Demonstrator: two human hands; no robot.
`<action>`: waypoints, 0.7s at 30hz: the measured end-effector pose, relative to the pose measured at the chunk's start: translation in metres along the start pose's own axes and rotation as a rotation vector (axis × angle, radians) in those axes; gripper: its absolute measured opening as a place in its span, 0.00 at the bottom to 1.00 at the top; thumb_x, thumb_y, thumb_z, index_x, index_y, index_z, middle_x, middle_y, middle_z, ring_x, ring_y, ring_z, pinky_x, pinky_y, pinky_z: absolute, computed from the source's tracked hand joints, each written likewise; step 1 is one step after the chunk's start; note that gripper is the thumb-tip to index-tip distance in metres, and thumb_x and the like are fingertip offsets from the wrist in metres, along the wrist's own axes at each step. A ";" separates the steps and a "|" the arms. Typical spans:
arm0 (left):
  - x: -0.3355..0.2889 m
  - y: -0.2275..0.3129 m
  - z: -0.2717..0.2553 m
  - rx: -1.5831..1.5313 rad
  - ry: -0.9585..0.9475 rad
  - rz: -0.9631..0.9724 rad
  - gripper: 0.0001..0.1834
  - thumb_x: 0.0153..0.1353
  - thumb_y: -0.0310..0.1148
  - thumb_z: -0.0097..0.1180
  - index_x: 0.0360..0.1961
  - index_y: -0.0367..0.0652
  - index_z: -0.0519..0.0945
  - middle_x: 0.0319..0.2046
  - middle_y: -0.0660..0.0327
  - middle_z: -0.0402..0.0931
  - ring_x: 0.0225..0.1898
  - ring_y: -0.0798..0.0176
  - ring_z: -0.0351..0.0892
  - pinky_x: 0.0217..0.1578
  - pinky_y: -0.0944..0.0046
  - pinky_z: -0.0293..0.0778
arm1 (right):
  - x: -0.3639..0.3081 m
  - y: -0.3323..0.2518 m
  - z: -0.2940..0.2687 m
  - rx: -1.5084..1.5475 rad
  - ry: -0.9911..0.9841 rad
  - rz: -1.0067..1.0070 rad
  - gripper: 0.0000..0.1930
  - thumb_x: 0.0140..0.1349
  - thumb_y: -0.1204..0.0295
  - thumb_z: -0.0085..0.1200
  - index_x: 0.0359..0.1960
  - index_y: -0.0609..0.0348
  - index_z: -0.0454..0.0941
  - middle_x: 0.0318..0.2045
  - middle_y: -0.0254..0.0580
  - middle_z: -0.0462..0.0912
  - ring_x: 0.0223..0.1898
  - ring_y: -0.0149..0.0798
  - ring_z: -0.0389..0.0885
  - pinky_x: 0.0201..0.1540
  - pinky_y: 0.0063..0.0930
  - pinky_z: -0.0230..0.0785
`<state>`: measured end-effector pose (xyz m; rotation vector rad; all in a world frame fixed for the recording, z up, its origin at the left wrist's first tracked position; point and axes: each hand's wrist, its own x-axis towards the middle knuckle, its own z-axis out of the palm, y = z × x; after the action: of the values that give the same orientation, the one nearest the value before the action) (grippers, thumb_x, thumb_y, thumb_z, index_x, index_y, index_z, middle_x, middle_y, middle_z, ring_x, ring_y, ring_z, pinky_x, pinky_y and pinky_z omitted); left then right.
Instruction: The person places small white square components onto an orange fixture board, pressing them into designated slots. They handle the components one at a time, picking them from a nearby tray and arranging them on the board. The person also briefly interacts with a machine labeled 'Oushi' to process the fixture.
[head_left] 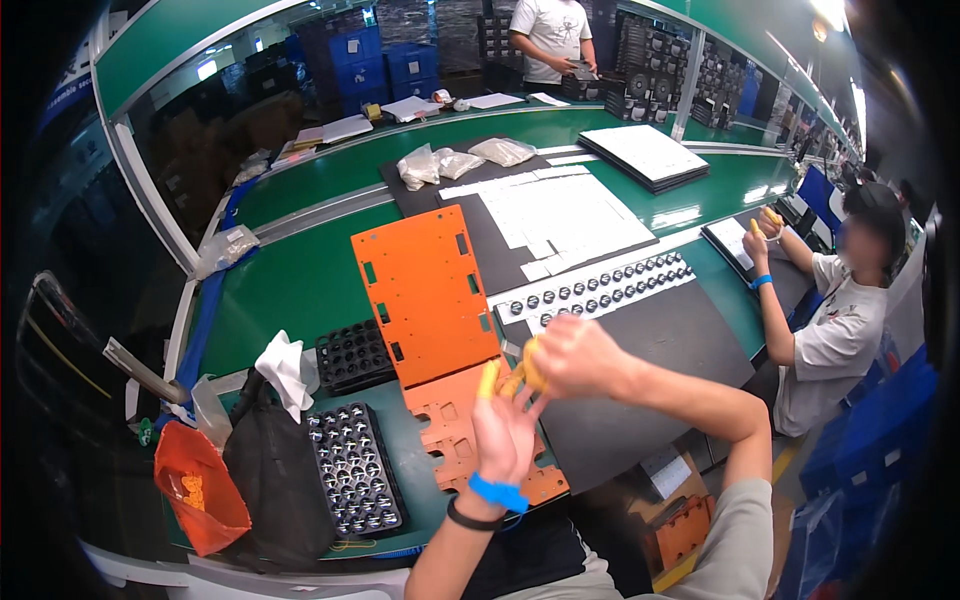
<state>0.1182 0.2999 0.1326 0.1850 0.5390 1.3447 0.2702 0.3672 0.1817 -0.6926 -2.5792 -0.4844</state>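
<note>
My left hand [503, 440] is held palm up over the orange slotted fixture [450, 425], its fingers stretched out, with yellow finger cots on some of them. A blue strap and a black band circle that wrist. My right hand [580, 358] is closed in a fist against the left fingertips, and yellow covering shows at its fingers too. Whatever it pinches there is hidden. Behind the hands stands the fixture's raised orange panel [425, 290]. A white strip with rows of small black round parts [600, 283] lies just beyond my right hand.
Left of the fixture are a black tray of shiny round parts [355, 470], another black tray [350, 357], white tissue [285, 372] and a red bag [205, 510] holding yellow pieces. A black mat [640, 370] lies at right. Co-workers sit at right [850, 300] and stand behind [553, 35].
</note>
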 end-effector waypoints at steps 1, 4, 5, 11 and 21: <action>0.010 0.003 0.004 -0.085 0.016 -0.071 0.22 0.76 0.45 0.41 0.60 0.42 0.73 0.54 0.54 0.77 0.52 0.57 0.77 0.58 0.56 0.73 | -0.008 -0.012 -0.001 -0.004 -0.048 -0.079 0.09 0.41 0.68 0.59 0.18 0.57 0.73 0.20 0.41 0.78 0.25 0.44 0.80 0.34 0.38 0.73; 0.062 -0.014 -0.010 -0.080 0.028 -0.146 0.19 0.75 0.43 0.41 0.51 0.42 0.78 0.45 0.56 0.82 0.46 0.57 0.80 0.52 0.56 0.76 | -0.021 -0.022 0.002 0.038 -0.072 -0.117 0.11 0.50 0.65 0.62 0.19 0.57 0.74 0.20 0.40 0.77 0.24 0.42 0.79 0.32 0.36 0.72; 0.075 -0.018 -0.022 -0.015 0.030 -0.166 0.19 0.75 0.42 0.40 0.51 0.43 0.79 0.44 0.57 0.82 0.43 0.59 0.80 0.49 0.57 0.77 | -0.022 -0.017 0.006 0.099 -0.029 -0.097 0.13 0.52 0.64 0.63 0.19 0.56 0.75 0.20 0.39 0.77 0.24 0.41 0.79 0.31 0.36 0.71; 0.095 -0.014 -0.041 0.048 -0.072 -0.309 0.18 0.72 0.39 0.43 0.50 0.39 0.80 0.34 0.61 0.78 0.28 0.65 0.73 0.29 0.65 0.72 | -0.023 0.030 0.025 0.149 0.198 0.198 0.12 0.56 0.63 0.66 0.22 0.55 0.81 0.17 0.39 0.78 0.20 0.42 0.80 0.24 0.37 0.70; 0.092 -0.037 -0.034 0.169 -0.169 -0.328 0.22 0.71 0.43 0.46 0.51 0.37 0.81 0.35 0.61 0.77 0.25 0.71 0.63 0.23 0.70 0.61 | -0.011 0.165 0.151 0.088 -0.258 1.009 0.22 0.58 0.56 0.65 0.41 0.66 0.85 0.45 0.59 0.82 0.47 0.56 0.82 0.48 0.46 0.76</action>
<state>0.1464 0.3733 0.0632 0.3309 0.5145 0.9554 0.3209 0.5621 0.0843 -1.9275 -2.0468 0.0587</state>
